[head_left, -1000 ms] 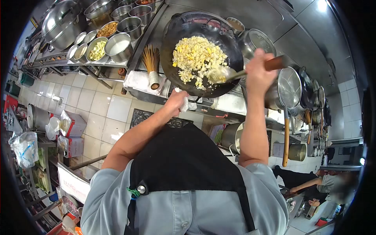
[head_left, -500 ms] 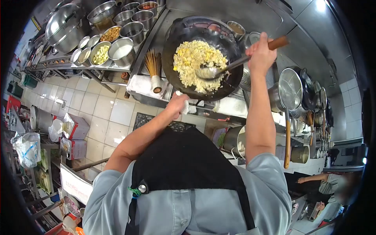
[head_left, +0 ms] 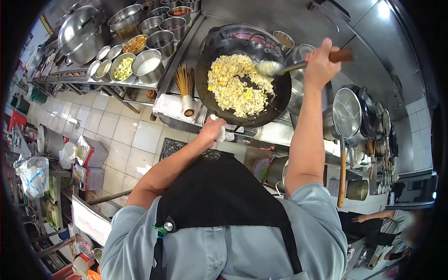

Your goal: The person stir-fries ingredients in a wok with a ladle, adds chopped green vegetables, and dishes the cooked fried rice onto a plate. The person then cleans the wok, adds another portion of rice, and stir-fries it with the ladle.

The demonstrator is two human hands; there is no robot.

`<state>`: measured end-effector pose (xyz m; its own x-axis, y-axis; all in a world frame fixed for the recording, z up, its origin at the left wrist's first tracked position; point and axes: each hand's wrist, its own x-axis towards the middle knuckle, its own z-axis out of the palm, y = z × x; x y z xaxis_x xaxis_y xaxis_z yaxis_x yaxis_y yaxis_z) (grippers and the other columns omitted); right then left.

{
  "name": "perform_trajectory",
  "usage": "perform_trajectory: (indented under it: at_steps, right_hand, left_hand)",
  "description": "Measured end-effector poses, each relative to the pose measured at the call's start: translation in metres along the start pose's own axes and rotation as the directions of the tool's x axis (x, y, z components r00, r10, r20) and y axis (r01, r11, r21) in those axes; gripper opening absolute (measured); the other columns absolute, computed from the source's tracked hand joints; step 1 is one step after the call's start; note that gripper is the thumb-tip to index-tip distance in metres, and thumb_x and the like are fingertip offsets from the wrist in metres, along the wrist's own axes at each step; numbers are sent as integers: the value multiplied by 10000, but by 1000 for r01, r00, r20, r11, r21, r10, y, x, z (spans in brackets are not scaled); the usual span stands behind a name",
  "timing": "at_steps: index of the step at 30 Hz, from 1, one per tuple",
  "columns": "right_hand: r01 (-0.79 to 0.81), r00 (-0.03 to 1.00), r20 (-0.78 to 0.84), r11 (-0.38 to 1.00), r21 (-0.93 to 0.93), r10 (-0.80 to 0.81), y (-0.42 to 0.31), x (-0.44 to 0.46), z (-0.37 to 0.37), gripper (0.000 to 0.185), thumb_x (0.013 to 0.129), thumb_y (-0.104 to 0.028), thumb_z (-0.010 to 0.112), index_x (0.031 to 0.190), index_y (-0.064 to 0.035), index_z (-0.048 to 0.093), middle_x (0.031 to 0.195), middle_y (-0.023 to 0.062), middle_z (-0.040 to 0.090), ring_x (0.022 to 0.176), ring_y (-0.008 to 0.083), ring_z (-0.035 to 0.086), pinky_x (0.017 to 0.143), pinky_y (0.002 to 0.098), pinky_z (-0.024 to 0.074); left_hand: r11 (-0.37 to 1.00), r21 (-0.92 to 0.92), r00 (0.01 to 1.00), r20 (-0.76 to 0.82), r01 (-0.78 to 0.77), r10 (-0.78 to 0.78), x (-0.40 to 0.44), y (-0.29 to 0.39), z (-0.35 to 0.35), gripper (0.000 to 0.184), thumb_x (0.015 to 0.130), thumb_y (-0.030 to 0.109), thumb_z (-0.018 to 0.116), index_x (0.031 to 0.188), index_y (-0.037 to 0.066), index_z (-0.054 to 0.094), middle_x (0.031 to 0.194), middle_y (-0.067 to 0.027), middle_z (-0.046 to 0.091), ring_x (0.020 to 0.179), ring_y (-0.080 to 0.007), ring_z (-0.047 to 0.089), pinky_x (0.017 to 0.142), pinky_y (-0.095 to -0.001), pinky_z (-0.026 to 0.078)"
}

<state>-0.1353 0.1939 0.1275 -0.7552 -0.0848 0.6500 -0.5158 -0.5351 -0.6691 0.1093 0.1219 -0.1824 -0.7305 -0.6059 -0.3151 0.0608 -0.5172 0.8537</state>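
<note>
A dark wok (head_left: 281,95) on the stove holds fried rice with yellow egg (head_left: 228,88). My right hand (head_left: 322,64) is closed around the wooden handle of a ladle (head_left: 268,68), up and to the right of the wok. The ladle's bowl is over the far right part of the rice, slightly blurred, with some rice on it. At the wok's near edge, my left hand (head_left: 212,129) is closed on a folded white cloth (head_left: 221,135). The cloth is against the wok's near side, and the grip beneath it is partly hidden.
A bamboo brush (head_left: 185,86) stands left of the wok beside white towels (head_left: 171,106). Several metal pots and bowls (head_left: 147,65) fill the left counter. A wire strainer (head_left: 347,107) hangs at right. Another person (head_left: 394,226) is at the lower right.
My right hand has moved the ladle up and away from the middle of the rice to its far right. The rice has shifted and spread. My left hand stays at the near edge.
</note>
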Motion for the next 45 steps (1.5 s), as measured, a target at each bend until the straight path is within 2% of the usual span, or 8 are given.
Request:
perform_trajectory:
  at_steps: [4,11,15,21,30,37,41,45]
  right_hand:
    - [-210,971,113,978,-2,209,39,-10,4,315,1030,-176,625,806,-87,423,584,17,440,438,122,434,424,308,398]
    - [43,999,31,999,23,-44,33,-15,25,305,1023,-154,626,800,-75,433,569,16,457,416,149,438,431,322,421]
    - [-221,967,116,974,-53,225,53,-2,37,307,1025,-181,630,810,-71,441,570,30,465,440,147,472,440,309,426]
    - [-50,998,46,989,141,44,54,-12,48,323,1017,-213,649,817,-67,442,573,35,467,434,144,470,426,328,427]
    - [-154,973,203,968,198,113,14,-22,73,332,1019,-190,648,791,-86,430,565,19,446,449,125,450,445,320,409]
    - [-58,959,266,988,-142,95,39,-32,84,313,1038,-207,649,818,-65,478,580,10,472,461,118,451,450,309,404]
    - [-121,953,300,959,256,40,7,-69,77,316,1045,-186,638,813,-58,466,585,16,485,472,124,453,458,303,404]
    - [-161,934,321,987,-13,156,62,-67,74,346,1049,-158,620,770,-82,430,569,9,463,456,104,428,458,286,398]
  left_hand:
    - [999,-39,1000,-6,16,-16,-1,5,2,376,880,88,589,1247,13,558,1115,-71,647,1012,-202,598,910,-371,475]
    - [999,36,1000,-9,8,-7,-5,10,2,454,891,77,598,1329,25,488,1172,-84,618,1027,-203,601,900,-378,505]
    - [999,24,1000,-11,-23,23,-7,12,2,468,893,87,605,1340,24,481,1182,-82,616,1047,-205,586,940,-378,483]
    - [998,54,998,37,-43,41,-5,14,-2,480,901,112,617,1348,11,474,1208,-94,614,1117,-215,561,1008,-392,444]
    - [997,70,999,28,-39,37,-6,15,-3,524,911,101,599,1400,-2,443,1286,-121,601,1168,-243,562,1032,-398,441]
    - [993,116,999,-44,-26,31,-4,9,-4,526,891,82,582,1387,-22,444,1269,-137,606,1160,-252,562,1041,-390,432]
    - [992,105,995,-64,-64,71,-2,10,0,512,886,77,582,1373,-24,459,1248,-136,617,1146,-247,567,1040,-386,429]
    - [989,106,989,-91,-106,116,1,15,3,481,887,86,581,1345,-24,484,1210,-127,628,1116,-236,579,1009,-374,447]
